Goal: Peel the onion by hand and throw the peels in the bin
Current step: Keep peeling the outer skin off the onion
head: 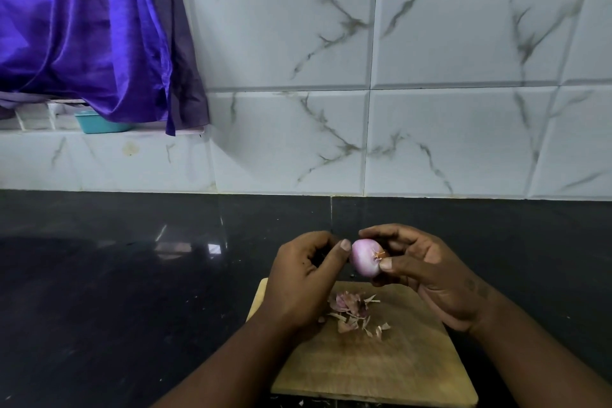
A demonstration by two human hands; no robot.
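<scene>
A small pale purple onion [363, 258] is held above the wooden cutting board [374, 361], its root end facing me. My right hand [427, 272] grips it, thumb pressed beside the root and fingers curled over the top. My left hand [304, 278] hovers just left of the onion, fingers curled and thumb tip close to its skin; nothing shows in it. A pile of dry purple and tan peels [352, 310] lies on the board under my hands. No bin is in view.
The board rests on a black polished countertop [132, 275] against a white marbled tile wall [430, 93]. A purple cloth [92, 36] hangs at the upper left over a ledge holding a teal container [96, 124].
</scene>
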